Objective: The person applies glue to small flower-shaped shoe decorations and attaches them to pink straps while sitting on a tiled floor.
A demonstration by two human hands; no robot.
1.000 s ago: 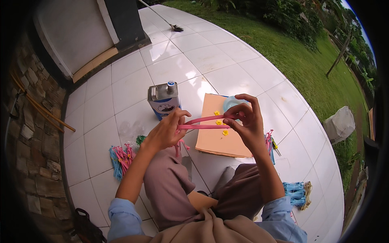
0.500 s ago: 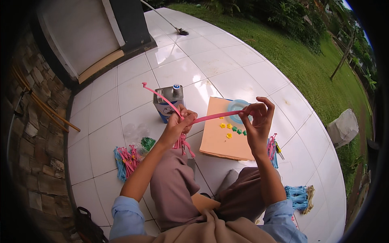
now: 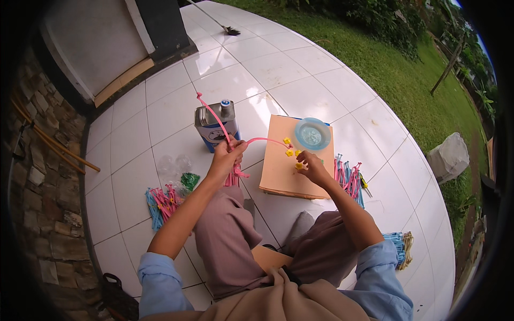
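Observation:
My left hand (image 3: 227, 157) is closed on a thin pink strap (image 3: 214, 114). One stretch of the strap rises to a knobbed end above the tin; the other arches right, its tip over the cardboard (image 3: 278, 171). Below the same hand hang more pink straps (image 3: 233, 176), partly hidden by it. My right hand (image 3: 315, 169) is low over the cardboard, thumb and forefinger apart beside a yellow flower-shaped piece (image 3: 299, 166). More yellow flower pieces (image 3: 289, 152) lie close by. A bit of green shows behind my fingers, mostly covered.
A light-blue bowl (image 3: 312, 134) sits on the cardboard's far corner. A metal tin (image 3: 214, 125) stands left of it. Pink and blue strap bundles (image 3: 163, 203) lie on both sides, a green bag (image 3: 189, 181) at left. Yellow-handled tool (image 3: 364, 182) at right, broom (image 3: 230, 31) far off.
My right hand has let go of the pink strap and come down to the flower pieces on the cardboard. The freed strap end now curves over the cardboard; my left hand keeps its hold.

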